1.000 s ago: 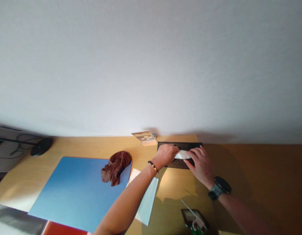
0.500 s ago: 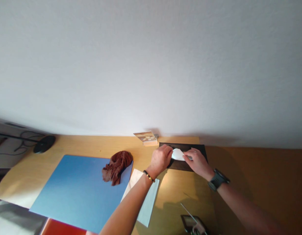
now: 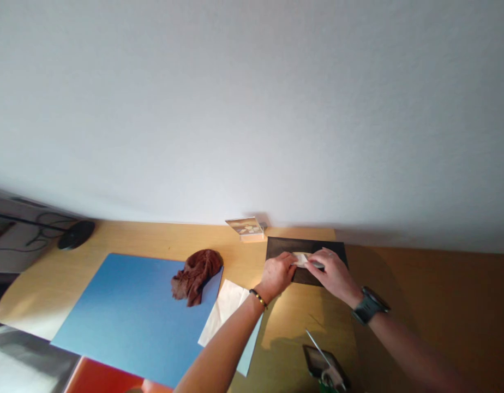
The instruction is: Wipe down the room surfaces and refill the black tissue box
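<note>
A small white piece, perhaps paper or cloth (image 3: pixel 301 259), lies between my two hands, over a black mat (image 3: pixel 280 246) near the wall. My left hand (image 3: pixel 277 274) has its fingers closed on the left end of the white piece. From the right, my right hand (image 3: pixel 331 272) pinches the other end between thumb and fingers. Both hands are low over the mat, and the fingertips partly hide the piece.
A picture card on a stand (image 3: pixel 249 228) is at the wall. To the left are a blue board (image 3: pixel 133 316), a brown crumpled cloth (image 3: pixel 197 275) and white sheets (image 3: pixel 223 308). Scissors (image 3: pixel 328 376) and a dark tray (image 3: pixel 317 359) lie in front. A black lamp base (image 3: pixel 76 234) stands far left.
My left hand has moved slightly right and down, closer to my right hand. The white piece looks flatter and smaller between them.
</note>
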{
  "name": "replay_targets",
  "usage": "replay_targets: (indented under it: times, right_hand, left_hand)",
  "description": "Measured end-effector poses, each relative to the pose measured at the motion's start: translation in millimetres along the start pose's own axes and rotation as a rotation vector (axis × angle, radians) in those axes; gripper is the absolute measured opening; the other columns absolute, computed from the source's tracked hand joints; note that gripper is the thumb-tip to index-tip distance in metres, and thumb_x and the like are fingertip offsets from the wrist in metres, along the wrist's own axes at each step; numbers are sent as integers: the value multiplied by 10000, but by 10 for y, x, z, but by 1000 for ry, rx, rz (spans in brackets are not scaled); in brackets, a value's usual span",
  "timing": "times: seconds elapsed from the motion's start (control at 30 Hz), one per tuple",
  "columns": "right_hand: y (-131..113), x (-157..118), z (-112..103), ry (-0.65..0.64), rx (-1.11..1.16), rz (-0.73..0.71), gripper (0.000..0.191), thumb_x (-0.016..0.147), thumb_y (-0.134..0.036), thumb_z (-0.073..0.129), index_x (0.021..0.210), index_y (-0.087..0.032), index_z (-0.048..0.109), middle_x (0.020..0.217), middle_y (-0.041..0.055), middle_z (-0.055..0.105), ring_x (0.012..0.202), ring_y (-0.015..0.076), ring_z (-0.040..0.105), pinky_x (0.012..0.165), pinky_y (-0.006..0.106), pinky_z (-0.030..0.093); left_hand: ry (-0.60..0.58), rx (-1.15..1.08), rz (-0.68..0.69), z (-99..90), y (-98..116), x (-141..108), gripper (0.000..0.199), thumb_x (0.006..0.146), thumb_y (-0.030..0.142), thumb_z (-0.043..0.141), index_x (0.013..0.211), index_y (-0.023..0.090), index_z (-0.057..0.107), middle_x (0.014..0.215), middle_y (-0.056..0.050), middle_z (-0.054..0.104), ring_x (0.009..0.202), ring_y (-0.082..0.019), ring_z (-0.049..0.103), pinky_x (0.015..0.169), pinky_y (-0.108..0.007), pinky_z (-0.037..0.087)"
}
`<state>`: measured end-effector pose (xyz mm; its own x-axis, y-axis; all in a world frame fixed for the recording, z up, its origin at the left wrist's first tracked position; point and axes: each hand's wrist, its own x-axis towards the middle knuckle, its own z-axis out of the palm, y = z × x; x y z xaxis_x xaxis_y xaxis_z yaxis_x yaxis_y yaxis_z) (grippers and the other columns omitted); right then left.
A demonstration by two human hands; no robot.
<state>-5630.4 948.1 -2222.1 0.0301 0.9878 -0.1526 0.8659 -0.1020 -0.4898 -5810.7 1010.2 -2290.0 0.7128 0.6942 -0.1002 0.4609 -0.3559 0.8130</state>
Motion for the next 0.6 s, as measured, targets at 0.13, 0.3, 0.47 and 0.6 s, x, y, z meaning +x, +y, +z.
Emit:
replay_targets:
  times: [0.13, 0.3, 0.47, 0.6]
  right_hand:
    - [-69, -16, -43, 10, -5, -43, 524, 801, -165, 685, 1301, -139, 529, 1319, 134, 559, 1216, 253, 500, 1044, 427, 440]
    - [-87, 127, -99, -196, -20, -182, 363, 833, -61, 578, 1166, -189, 645, 1314, 63, 594, 1322, 220, 429, 1103, 385, 403]
    - [-20, 180, -132, -169, -34, -112, 182, 908, -150, 528, 871, -170, 705, 939, 73, 682, 945, 212, 624, 853, 356, 513]
    - [49, 144, -83, -157, -29, -51, 197, 920, -203, 527, 913, -192, 724, 892, 46, 706, 820, 191, 661, 766, 324, 520]
  left_hand:
    - [-8, -55, 30, -23, -22, 9, 219, 904, 174, 534, 1037, 195, 707, 1046, -46, 737, 940, -200, 697, 842, -288, 540]
    - [-26, -124, 66, -35, -56, 48, 233, 889, 154, 538, 1022, 202, 723, 1031, -37, 751, 943, -182, 692, 865, -258, 520]
    - [-74, -115, -10, -84, -66, 56, 246, 898, 188, 524, 1032, 205, 730, 1015, -41, 758, 921, -176, 692, 843, -246, 517]
    - [-106, -79, -86, -139, -57, 49, 275, 914, 197, 483, 1007, 197, 742, 969, -57, 764, 884, -190, 698, 809, -261, 519]
